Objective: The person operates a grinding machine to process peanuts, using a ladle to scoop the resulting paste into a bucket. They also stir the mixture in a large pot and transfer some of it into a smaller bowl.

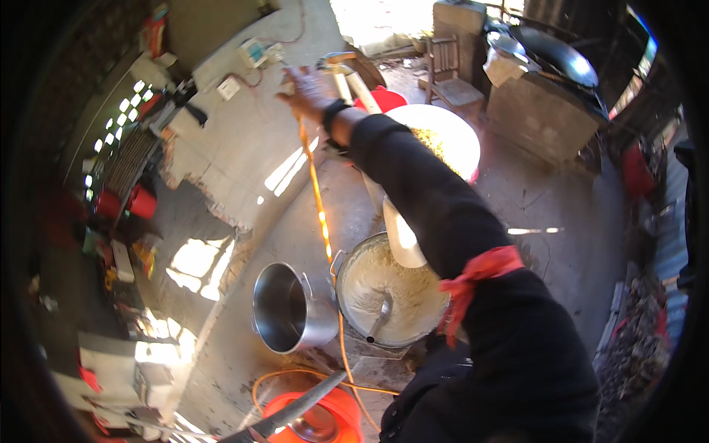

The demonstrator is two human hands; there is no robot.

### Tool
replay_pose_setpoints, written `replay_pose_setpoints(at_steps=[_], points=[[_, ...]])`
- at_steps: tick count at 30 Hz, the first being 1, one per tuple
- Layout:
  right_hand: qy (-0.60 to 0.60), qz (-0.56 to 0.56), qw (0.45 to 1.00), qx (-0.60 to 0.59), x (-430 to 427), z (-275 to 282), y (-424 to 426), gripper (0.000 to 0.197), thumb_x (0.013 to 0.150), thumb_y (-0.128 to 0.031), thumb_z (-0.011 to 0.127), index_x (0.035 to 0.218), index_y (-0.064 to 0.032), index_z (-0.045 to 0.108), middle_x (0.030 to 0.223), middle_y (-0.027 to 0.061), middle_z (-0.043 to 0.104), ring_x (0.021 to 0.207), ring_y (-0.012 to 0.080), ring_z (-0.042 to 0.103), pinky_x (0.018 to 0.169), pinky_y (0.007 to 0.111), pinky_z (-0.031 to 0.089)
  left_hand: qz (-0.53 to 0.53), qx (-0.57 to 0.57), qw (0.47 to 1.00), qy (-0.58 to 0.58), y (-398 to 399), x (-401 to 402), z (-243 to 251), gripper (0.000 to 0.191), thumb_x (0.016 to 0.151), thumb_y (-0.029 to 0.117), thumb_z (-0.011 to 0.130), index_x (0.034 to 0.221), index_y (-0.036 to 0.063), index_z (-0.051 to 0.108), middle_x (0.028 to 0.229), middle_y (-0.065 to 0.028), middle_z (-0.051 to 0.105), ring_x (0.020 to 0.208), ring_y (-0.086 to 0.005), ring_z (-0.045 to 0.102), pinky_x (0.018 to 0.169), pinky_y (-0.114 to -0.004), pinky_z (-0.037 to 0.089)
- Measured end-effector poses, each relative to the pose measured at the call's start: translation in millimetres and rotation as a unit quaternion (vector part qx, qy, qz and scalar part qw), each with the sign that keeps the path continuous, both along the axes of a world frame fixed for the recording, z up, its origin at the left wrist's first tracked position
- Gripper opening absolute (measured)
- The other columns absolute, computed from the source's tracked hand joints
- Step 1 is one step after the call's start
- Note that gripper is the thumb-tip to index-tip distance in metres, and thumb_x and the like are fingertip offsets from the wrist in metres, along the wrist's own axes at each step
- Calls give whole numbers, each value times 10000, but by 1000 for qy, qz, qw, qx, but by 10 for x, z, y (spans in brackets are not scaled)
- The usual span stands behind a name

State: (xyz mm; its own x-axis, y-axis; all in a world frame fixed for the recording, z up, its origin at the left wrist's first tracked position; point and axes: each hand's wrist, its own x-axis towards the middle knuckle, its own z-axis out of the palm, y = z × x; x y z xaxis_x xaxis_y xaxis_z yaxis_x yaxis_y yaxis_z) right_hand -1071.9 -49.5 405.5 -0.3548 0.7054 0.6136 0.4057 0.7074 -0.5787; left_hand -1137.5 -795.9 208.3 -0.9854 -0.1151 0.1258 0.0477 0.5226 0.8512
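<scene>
My right hand [307,91] reaches out at the upper middle, slightly blurred, with a dark band at its wrist. An orange hose [320,216] rises to it and stops there, apparently in its grip. My left hand is out of view. Below the forearm stands a wide metal pot [339,288] of pale, thick batter-like mix [360,282], with a metal ladle [379,321] lying in it. A white chute [400,235] ends over that pot, partly behind my sleeve. Left of it, a tall steel pot [324,324] looks empty, and the hose passes between the two pots.
A large white tub [468,138] holds yellowish grains. Behind it are a red bucket [382,98] and a wooden chair [451,91]. A stove block [543,116] carries a wok [554,52]. At the bottom, a grey pipe [299,410] crosses an orange-red bucket [349,412]. Hose loops lie on the floor.
</scene>
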Motion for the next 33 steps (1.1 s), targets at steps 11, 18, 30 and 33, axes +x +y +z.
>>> replay_pose_setpoints(at_steps=[11,18,30,33], points=[[113,-102,987,59,-434,-393,328,408,827,-202,520,1224,-130,459,1242,161,452,1087,320,489,872,417,418,18,-38,999,-6,390,-27,68,704,840,391,584,1361,12,300,1312,-136,439,1152,-262,463,1008,-391,333],[191,-35,981,-31,-396,-300,494,281,862,-187,448,1107,-52,475,1073,156,568,1000,317,540,837,431,412,30,-34,999,-15,394,-3,91,715,834,397,592,1364,18,297,1320,-131,432,1158,-258,458,1011,-391,327],[156,-96,981,-61,-247,-191,-78,676,783,-172,565,1354,6,251,1398,208,276,1295,372,247,1020,470,295,41,-28,998,-27,222,77,68,736,822,408,606,1369,28,292,1333,-124,420,1170,-251,449,1016,-392,318],[208,54,977,10,-59,-351,-819,756,756,-177,630,1372,-8,226,1422,217,234,1296,381,254,1040,471,269,43,-18,998,-29,122,119,31,741,819,411,609,1370,30,291,1336,-122,417,1173,-250,447,1018,-392,315]])
